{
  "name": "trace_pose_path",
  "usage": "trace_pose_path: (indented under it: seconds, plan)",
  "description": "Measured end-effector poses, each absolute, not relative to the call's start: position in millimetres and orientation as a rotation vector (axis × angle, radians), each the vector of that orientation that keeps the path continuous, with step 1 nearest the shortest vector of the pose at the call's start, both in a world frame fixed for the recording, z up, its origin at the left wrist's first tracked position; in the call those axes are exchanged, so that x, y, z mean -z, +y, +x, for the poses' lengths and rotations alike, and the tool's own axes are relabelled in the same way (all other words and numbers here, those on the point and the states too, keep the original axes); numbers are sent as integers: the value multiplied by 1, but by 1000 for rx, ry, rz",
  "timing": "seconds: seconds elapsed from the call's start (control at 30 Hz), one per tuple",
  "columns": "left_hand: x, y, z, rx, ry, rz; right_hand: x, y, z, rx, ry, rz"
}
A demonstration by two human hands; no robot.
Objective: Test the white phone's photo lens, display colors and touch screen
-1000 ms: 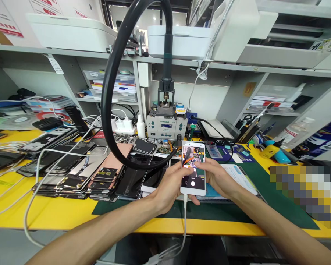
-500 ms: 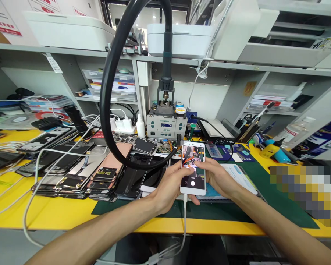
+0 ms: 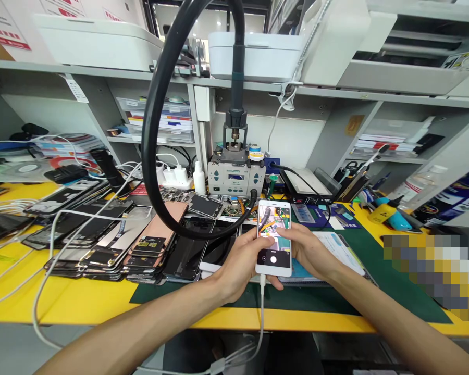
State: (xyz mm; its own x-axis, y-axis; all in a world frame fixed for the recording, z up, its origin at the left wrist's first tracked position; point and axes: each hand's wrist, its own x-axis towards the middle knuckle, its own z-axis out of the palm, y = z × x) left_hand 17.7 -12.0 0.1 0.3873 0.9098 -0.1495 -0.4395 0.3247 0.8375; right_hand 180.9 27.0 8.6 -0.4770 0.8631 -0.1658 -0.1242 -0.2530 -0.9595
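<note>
Head view: white phone (image 3: 274, 267) raised over the green mat (image 3: 398, 291) — grasped in the left hand (image 3: 240, 263), thumb (image 3: 264, 241) across its screen (image 3: 273, 252); right hand (image 3: 308, 247) at its right edge — one digit over the screen, grip indeterminable.

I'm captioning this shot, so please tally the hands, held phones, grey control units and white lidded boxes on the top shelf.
Hands: 2, left hand and right hand
Held phone: 1
Grey control unit: 1
White lidded boxes: 2
Total: 6
</note>
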Motion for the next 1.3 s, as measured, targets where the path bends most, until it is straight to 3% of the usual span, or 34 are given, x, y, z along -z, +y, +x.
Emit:
trace_pose_path:
  seconds: [1.3]
  plan:
    - [2,-11,17,-983,701,803,-10,27,179,-1806,-1260,-964]
